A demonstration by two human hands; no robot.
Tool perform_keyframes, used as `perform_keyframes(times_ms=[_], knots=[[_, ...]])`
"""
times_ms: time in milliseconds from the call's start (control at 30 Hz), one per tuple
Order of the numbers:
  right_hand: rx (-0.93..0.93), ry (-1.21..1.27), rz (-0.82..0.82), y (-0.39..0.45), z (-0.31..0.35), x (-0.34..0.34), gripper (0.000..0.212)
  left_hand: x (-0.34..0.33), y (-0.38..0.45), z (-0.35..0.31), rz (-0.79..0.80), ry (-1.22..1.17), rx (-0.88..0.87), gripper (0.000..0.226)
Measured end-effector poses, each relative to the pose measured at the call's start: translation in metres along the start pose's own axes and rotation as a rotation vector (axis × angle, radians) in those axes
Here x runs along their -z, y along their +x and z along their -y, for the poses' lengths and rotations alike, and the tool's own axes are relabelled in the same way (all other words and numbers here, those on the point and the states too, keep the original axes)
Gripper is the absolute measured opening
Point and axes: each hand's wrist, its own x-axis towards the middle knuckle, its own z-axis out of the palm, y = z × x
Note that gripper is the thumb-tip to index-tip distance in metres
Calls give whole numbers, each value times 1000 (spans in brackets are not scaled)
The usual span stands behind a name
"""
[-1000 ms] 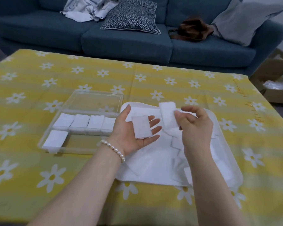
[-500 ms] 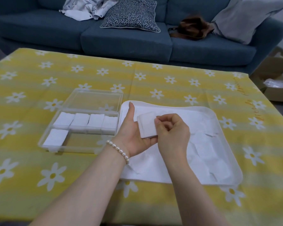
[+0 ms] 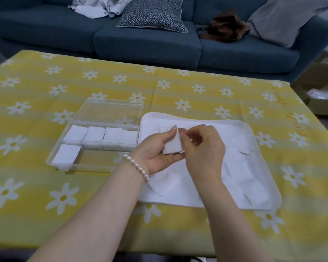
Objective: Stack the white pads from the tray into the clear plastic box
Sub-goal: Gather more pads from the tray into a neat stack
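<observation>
My left hand, with a pearl bracelet at the wrist, holds a small stack of white pads over the left part of the white tray; its thumb lies on the stack's top. My right hand has curled fingers pinching the stack's right edge. More loose white pads lie in the tray. To the left stands the clear plastic box, its lid open flat behind it. Pads fill the box's back row, and one pile sits in its front left corner.
A yellow tablecloth with white daisies covers the table. Behind it is a blue sofa with cushions, clothes and a brown bag. Cardboard boxes stand off the table's right side.
My right hand brought its pad leftward and laid it on the pad in my left palm. Both hands have closed round the stack, and my left thumb has folded onto it.
</observation>
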Motion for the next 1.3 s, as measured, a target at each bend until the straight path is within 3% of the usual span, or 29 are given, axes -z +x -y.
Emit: perform_keyframes(times_ms=[100,267,433,500,633,700,867,1033,1200,1300], knots=[[-105,-36,-14,21,-14,24,16,5,-3,-11,-35,-51,-32,22],[-347,-207,283,30,-49,39,13,14,-8,-26,-92,-128,-80,12],[-368,-268,395,26,-58,6,7,23,-13,-38,-133,-121,-112,9],[-361,-278,470,22,-58,-11,14,27,-14,-41,-179,-98,-119,8],[-338,-437,647,8,-51,-43,55,31,-13,-40,-237,-76,-115,8],[-310,-505,661,4,-49,-50,57,32,-12,-40,-250,-79,-109,9],[-391,-442,671,9,-46,-46,29,34,-11,-41,-254,-67,-101,9],[-511,-216,572,24,-48,-21,29,31,-11,-37,-264,-61,-96,10],[-513,134,346,36,-44,12,33,22,-6,-26,-296,0,-56,8],[-482,283,380,37,-37,28,31,16,-3,-17,-278,62,8,6]])
